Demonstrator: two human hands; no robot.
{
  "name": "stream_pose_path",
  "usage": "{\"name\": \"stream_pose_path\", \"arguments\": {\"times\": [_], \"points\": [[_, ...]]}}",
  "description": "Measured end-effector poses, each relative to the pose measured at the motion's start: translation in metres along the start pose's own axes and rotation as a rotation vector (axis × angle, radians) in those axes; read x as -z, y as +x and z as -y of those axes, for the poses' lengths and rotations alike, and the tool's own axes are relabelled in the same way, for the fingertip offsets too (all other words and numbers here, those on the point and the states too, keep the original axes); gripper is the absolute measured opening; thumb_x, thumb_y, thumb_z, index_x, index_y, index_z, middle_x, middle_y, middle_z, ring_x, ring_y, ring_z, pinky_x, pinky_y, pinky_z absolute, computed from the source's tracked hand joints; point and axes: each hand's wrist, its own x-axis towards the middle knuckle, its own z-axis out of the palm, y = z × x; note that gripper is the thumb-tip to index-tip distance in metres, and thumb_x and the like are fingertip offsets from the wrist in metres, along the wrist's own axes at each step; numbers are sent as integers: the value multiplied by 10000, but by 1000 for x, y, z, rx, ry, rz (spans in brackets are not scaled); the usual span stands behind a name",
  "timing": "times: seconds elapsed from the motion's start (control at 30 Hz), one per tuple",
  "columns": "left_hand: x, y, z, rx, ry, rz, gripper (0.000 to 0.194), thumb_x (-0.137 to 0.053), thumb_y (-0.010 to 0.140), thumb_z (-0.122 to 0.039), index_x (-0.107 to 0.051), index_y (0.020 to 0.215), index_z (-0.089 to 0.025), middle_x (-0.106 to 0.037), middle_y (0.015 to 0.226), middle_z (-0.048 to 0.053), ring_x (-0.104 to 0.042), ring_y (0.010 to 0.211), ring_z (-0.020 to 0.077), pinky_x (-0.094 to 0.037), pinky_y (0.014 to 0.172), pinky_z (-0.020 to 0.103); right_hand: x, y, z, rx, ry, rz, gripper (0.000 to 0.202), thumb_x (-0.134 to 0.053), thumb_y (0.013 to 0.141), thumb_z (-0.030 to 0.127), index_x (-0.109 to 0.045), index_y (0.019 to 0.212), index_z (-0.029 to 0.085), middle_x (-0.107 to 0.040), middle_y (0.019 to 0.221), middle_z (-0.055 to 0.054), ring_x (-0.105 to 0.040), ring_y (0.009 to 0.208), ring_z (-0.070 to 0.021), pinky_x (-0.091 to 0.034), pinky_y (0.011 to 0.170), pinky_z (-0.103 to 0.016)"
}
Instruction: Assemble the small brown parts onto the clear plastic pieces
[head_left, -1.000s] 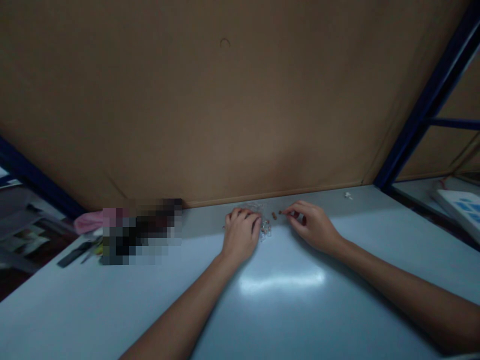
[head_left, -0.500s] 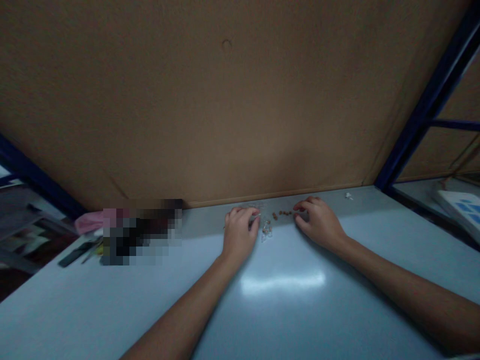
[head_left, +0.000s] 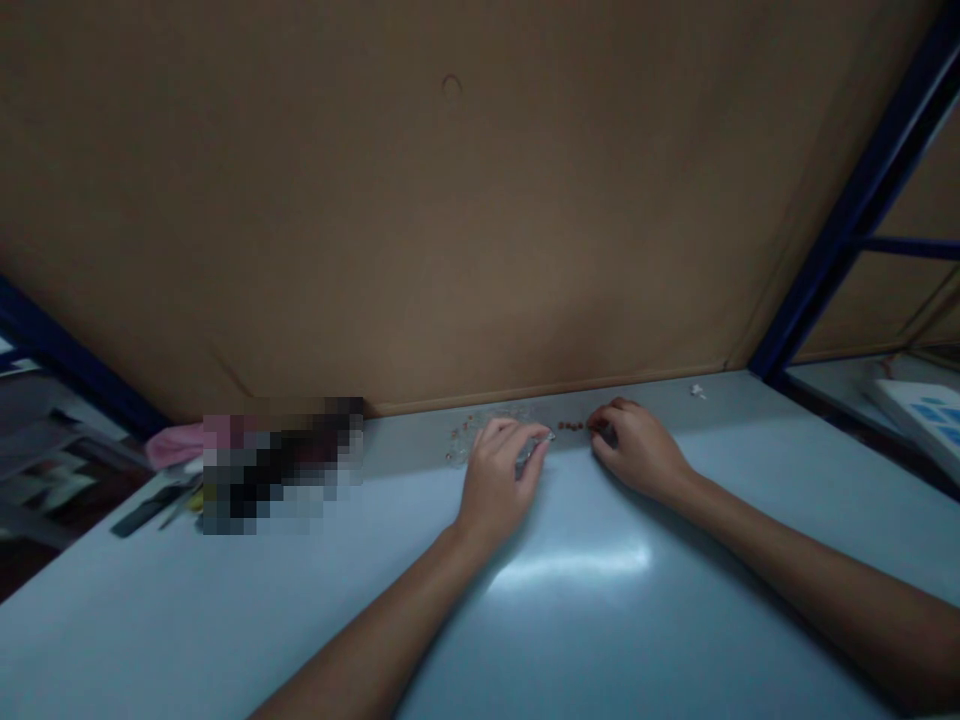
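My left hand (head_left: 499, 480) rests over the table near its back edge, thumb and fingers curved round a small clear piece (head_left: 551, 436) whose tip shows at the fingertips. Behind and left of that hand lie several clear pieces with small brown parts (head_left: 461, 438). A short row of small brown beads (head_left: 571, 426) sits between the two hands. At the right end of this row is my right hand (head_left: 634, 442), its thumb and fingers bent towards each other; what they hold, if anything, is too small to name.
The grey-white table (head_left: 300, 610) meets a brown board (head_left: 480, 220) at the back. Blue frame posts (head_left: 832, 230) stand at both sides. Pink cloth (head_left: 176, 445) and a dark flat object (head_left: 146, 510) lie at left, beside a blurred area. A small white scrap (head_left: 698, 391) lies back right.
My left hand has moved right, uncovering clear pieces behind it and covering the spot where others lay. My right hand has stayed nearly in place.
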Motion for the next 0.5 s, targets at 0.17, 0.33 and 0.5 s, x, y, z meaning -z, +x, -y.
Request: {"name": "stream_pose_path", "arguments": {"times": [0.17, 0.33, 0.5], "points": [[0, -1, -3, 21, -12, 20, 118, -649, 1033, -254, -735, 1112, -240, -778, 1089, 62, -653, 1087, 249, -528, 972, 442, -1, 2, -7, 39, 42, 9, 137, -645, 966, 186, -781, 979, 171, -732, 947, -104, -667, 901, -244, -470, 832, -330], [1, -1, -4, 58, -20, 21, 119, -646, 1033, -256, -742, 1101, -239, -778, 1088, 63, -655, 1093, 251, -531, 984, 444, -2, 4, -9, 39, 101, 0, 76, -717, 953, 228, -775, 927, 186, -735, 913, -85, -669, 858, -237, -466, 779, -319], [1, -1, -5, 57, -25, 26, 117, -664, 1021, -245, -740, 1108, -232, -773, 1079, 60, -658, 1089, 243, -536, 982, 433, -1, 2, -1, 157, 237, 14, 76, -722, 968, 254, -761, 950, 192, -716, 941, -71, -660, 827, -209, -484, 765, -304]]}}
